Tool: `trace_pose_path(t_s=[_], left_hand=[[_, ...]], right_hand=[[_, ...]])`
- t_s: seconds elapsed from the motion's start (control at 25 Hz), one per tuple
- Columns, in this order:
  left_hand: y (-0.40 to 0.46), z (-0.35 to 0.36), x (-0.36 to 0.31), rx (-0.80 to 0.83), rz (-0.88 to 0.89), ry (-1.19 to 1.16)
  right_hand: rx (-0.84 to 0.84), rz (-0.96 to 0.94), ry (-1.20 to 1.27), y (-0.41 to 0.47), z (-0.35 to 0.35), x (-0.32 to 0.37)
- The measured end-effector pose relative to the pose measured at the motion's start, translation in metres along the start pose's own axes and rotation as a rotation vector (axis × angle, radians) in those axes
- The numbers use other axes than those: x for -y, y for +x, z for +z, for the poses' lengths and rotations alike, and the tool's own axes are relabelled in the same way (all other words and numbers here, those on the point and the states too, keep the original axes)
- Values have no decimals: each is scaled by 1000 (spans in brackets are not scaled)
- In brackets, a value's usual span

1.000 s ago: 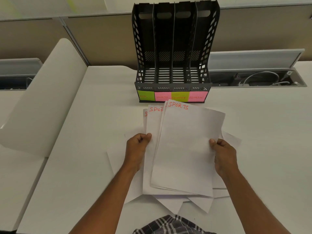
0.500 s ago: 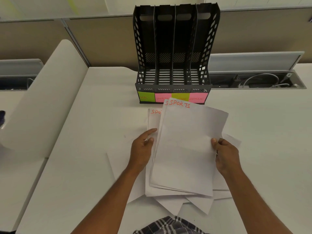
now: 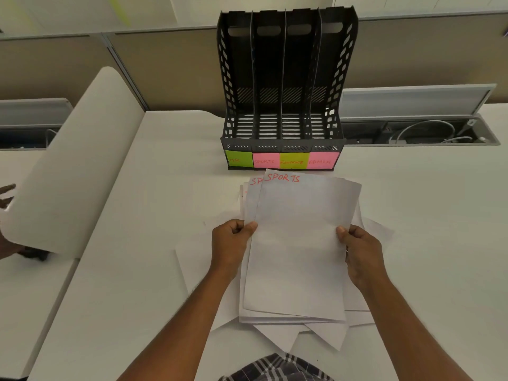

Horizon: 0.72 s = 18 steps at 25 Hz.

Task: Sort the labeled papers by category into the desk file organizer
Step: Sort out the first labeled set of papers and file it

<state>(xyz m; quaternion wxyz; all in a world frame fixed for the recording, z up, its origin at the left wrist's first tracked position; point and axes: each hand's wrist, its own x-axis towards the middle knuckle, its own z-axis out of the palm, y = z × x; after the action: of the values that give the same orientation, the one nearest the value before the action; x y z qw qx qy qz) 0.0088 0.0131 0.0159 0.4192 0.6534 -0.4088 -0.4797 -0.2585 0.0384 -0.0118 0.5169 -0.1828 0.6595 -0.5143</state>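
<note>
A single head-worn wide-angle view looks forward and steeply down from above the near edge of the tabletop [image 3: 115, 270]. It sits close over the forearms, facing the partition wall [image 3: 170, 67] behind, with edges visibly bowed.

white desk [image 3: 137, 243] bears organizer [image 3: 283, 86], papers [image 3: 198, 259].

Your bare forearms reach forward side by side, palms turned inward. Your left hand [image 3: 230, 243] curls in a closed grip, thumb pressed on top; your right hand [image 3: 362, 253] mirrors it, thumb forward, fingers tucked under.
</note>
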Motion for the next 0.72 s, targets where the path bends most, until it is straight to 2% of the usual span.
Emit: trace_pose_path(t_s=[0.28, 0.4, 0.6, 0.72], left_hand=[[6, -11, 8, -63, -39, -30], [5, -12, 10, -35, -43, -81], [0, -5, 11, 106, -83, -151], [-2, -9, 12, 111, -104, -203]], right_hand=[[-123, 23, 96, 8, -25, 12], [-92, 6, 106, 11, -29, 17], [14, -44, -133, 2, 2, 7], [58, -123, -264, -11, 23, 2]])
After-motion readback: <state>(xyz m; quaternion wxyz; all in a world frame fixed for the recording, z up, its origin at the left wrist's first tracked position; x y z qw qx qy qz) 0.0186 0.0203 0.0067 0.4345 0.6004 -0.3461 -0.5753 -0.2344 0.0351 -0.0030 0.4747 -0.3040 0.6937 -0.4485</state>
